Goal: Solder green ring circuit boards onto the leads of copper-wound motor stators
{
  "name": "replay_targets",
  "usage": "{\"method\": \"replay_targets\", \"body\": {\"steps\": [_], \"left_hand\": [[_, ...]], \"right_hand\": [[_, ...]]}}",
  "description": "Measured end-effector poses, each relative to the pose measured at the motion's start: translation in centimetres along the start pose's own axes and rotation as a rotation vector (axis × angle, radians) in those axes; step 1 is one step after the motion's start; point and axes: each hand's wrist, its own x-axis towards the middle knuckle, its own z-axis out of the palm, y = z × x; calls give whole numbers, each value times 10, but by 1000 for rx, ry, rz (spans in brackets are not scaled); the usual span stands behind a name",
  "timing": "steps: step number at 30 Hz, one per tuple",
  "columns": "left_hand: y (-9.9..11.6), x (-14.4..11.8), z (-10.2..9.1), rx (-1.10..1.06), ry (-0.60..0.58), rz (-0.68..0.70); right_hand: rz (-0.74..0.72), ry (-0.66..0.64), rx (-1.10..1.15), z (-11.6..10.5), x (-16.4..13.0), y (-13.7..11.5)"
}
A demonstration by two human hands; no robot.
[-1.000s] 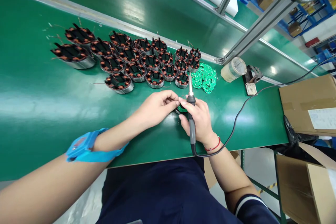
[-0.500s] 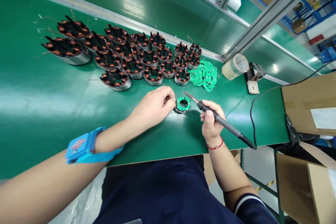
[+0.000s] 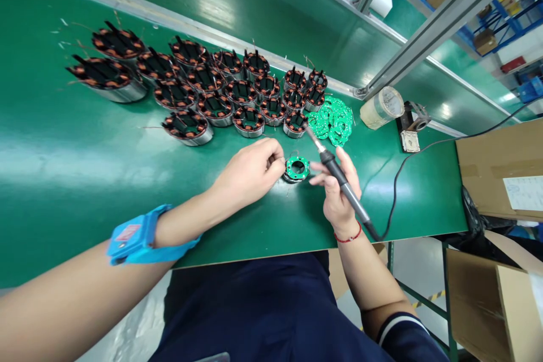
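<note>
My left hand rests on the green bench with its fingers pinched together at the left edge of a motor stator. What the pinch holds, if anything, is too small to make out. A green ring-shaped circuit board lies on top of that stator. To its right, my right hand has a soldering iron lying between thumb and palm, with some fingers stretched toward the board. The iron's tip points up and left, above the bench and apart from the board.
Several wound stators stand in rows at the back. Beside them lies a pile of green ring boards. Further right are a cloudy jar and an iron stand. The iron's cable loops past a cardboard box.
The soldering iron has swung more upright in my right hand, its tip moving up and its cable end shifting left. My right fingers have spread toward the board. My left hand stays in place.
</note>
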Motion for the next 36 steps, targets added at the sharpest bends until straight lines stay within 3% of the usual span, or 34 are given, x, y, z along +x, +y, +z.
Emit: {"method": "replay_targets", "body": {"steps": [5,7,11,14,17,24,29,36], "left_hand": [[0,0,0,14,14,4],[-1,0,-1,-4,1,-22],[-4,-1,-2,-33,-123,-68],[-7,-1,-1,13,-207,34],[-7,0,0,-26,-153,106],[-12,5,-1,-348,-113,8],[-14,7,0,-382,-136,-19],[-13,5,0,-308,-129,-51]], "right_hand": [[-120,-377,-170,3,15,-3],[-146,-467,-217,2,19,-2],[-112,-342,-256,-2,19,6],[-50,-248,-258,-5,15,14],[-47,-240,-242,-5,11,15],[-253,-273,-344,1,11,-1],[-347,-310,-371,4,13,-9],[-312,-231,-279,3,15,-13]]}}
